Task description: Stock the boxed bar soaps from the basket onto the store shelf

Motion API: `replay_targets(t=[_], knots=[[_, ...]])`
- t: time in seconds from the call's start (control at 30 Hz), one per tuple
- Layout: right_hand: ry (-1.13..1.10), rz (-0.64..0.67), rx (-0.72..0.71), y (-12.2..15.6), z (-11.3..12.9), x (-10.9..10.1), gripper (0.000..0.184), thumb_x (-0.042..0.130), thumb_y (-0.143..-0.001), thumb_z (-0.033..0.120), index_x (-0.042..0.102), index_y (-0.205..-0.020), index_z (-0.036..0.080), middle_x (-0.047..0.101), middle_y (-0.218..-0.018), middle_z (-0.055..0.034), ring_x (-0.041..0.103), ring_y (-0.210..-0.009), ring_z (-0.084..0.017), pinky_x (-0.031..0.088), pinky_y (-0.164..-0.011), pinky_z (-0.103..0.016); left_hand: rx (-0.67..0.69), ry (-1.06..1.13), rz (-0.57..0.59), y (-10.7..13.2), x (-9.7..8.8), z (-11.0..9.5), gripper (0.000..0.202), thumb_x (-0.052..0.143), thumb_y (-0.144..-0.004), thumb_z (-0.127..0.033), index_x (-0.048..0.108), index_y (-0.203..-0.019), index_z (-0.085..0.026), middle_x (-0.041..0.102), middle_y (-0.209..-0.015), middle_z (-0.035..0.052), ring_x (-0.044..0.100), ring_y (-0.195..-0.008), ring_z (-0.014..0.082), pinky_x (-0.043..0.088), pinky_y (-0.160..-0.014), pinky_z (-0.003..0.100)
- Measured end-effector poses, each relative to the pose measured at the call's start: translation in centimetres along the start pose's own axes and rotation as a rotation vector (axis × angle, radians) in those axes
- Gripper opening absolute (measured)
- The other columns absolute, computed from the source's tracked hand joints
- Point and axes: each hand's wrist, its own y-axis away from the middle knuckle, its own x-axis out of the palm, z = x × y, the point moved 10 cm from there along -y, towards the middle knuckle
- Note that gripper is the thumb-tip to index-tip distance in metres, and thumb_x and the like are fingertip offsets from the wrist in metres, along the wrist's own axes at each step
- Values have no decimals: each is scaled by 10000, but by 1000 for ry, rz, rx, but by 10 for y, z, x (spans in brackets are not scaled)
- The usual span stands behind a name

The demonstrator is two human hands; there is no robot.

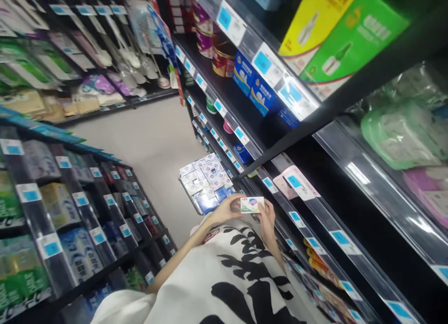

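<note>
A small white and green soap box (251, 205) is held between both my hands low in the middle of the view. My left hand (226, 210) grips its left end with curled fingers. My right hand (268, 220) holds its right end. A tray of several similar small boxes (205, 181) lies just beyond my hands in the aisle. My white shirt with black print (238, 277) fills the bottom of the view.
Black store shelves (350, 249) with blue price tags run along the right, holding blue boxes (257, 88) and tins (222, 58). Another shelf unit (80, 221) with packaged goods stands on the left. A pale floor aisle (154, 142) runs between them.
</note>
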Motion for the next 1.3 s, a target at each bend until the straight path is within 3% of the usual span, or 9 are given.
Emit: replay_targets(t=[0.1,0.3,0.47,0.63,0.77,0.9,0.97,1.07,1.3], knots=[[-37,-81,13,8,-9,-12,578,856,-712,514,622,-1157,230,764,-1114,-57,725,-874,-204,539,-608,-260,74,-136,20,-4,8,-1,707,913,-680,-231,656,-1338,-245,545,-1452,152,655,-1168,269,606,-883,363],[-80,-77,11,15,-9,-7,581,859,-701,495,623,-1158,227,756,-1095,-54,709,-891,-206,534,-595,-261,80,-256,74,-10,10,-4,645,854,-747,-263,624,-1349,-225,565,-1391,155,664,-1082,252,609,-839,378],[-21,-103,-74,17,7,-2,593,875,-703,485,601,-1153,212,753,-1000,-46,702,-850,-203,528,-573,-254,277,-715,6,-5,16,-36,575,777,-825,-239,616,-1377,-240,629,-1354,149,544,-1305,339,463,-1127,553],[36,-53,-129,27,21,10,598,892,-702,433,586,-1170,221,715,-995,-29,713,-844,-196,566,-628,-269,264,-903,35,-3,34,-41,628,755,-817,-178,593,-1421,-241,619,-1397,150,538,-1317,367,437,-1127,578],[-11,184,-164,39,40,33,636,898,-709,364,584,-1251,250,720,-1048,-32,729,-892,-199,612,-784,-327,162,-672,-77,-6,18,-41,712,789,-723,-179,579,-1401,-236,634,-1391,141,593,-1294,343,464,-1138,523],[-35,414,-135,52,47,55,538,877,-743,370,631,-1201,235,754,-979,-44,734,-811,-208,613,-746,-360,-21,-94,-149,-1,-2,-23,865,858,-678,-390,510,-1449,-210,674,-1336,139,670,-1210,318,540,-1060,473],[-16,420,-113,52,45,57,489,903,-712,354,675,-1122,215,765,-934,-49,725,-785,-203,598,-733,-347,-84,163,-108,4,2,-14,882,819,-707,-557,509,-1451,-201,706,-1283,142,672,-1229,326,555,-1045,479],[7,400,-98,51,39,56,446,909,-708,342,699,-1077,206,767,-914,-52,719,-780,-198,580,-728,-332,-110,312,-129,11,1,-7,841,718,-746,-709,550,-1411,-221,730,-1232,136,636,-1303,334,558,-1056,491],[10,369,-88,46,34,58,378,880,-748,378,690,-1025,204,758,-875,-40,704,-735,-182,559,-691,-309,-84,329,-232,14,-6,-9,774,727,-756,-672,576,-1381,-242,728,-1228,113,629,-1292,318,529,-1083,487]])
